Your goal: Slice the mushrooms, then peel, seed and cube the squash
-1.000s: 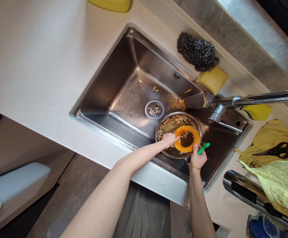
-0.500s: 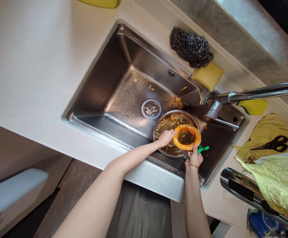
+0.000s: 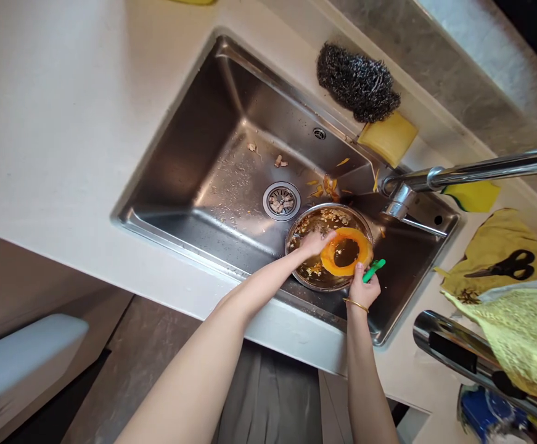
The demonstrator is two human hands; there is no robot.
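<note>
A hollowed orange pumpkin ring [image 3: 363, 251] is held tilted over a round metal bowl [image 3: 291, 269] of water. My left hand [image 3: 315, 242] grips the ring's left edge, its fingers partly hidden low over the bowl. On the near right side, my right hand [image 3: 363, 287] holds the same ring with the thumb against its rim. A green-handled tool [image 3: 374, 270] also sits in that hand; its working end is hidden. Pale pumpkin seeds [image 3: 335, 216] and bits of pulp [image 3: 314, 270] float in the bowl.
The bowl stands in a steel sink [image 3: 176, 179], beside the drain [image 3: 281, 201] and orange peel scraps [image 3: 329, 185]. A faucet [image 3: 400, 200] reaches over the right end. Steel wool [image 3: 357, 81], a yellow sponge [image 3: 388, 139] and scissors [image 3: 504, 265] on a cloth lie around the sink.
The pumpkin ring has shifted slightly left and tilted. My left hand has moved a little right and up along its edge. The green handle has turned in my right hand.
</note>
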